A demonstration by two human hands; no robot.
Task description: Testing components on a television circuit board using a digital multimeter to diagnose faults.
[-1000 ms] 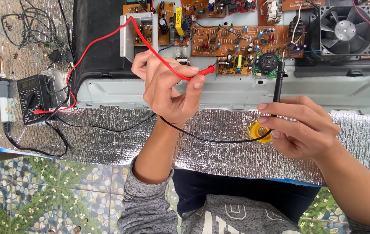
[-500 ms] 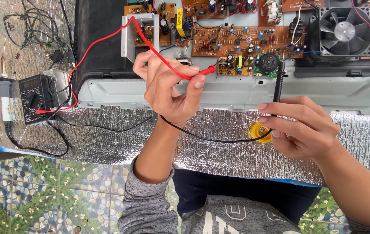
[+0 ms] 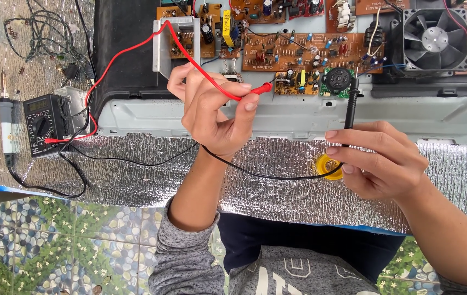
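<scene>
Almost nothing has shifted since a second ago: my left hand (image 3: 217, 112) has only eased the slim red plastic test probe (image 3: 247, 93) a little nearer the brown circuit board crowded with small components (image 3: 304, 54). I pinch that probe between thumb and fingertips, its tip lying level and aimed at the board's lower edge, so I can steer it finely. My right hand (image 3: 378, 158) is closed around the slim black plastic test probe (image 3: 350, 109), held upright with its tip just below the board, apparently ready to touch a second spot. Both leads, red and black, run from the probes to the black handheld multimeter with a round dial (image 3: 42, 124), well left of the board on the crinkled silver foil mat (image 3: 277, 186). A yellow ring-shaped roll (image 3: 326, 165) lies below the board, just beside my right fingers. A black square cooling fan (image 3: 436, 38) sits right of the board.
</scene>
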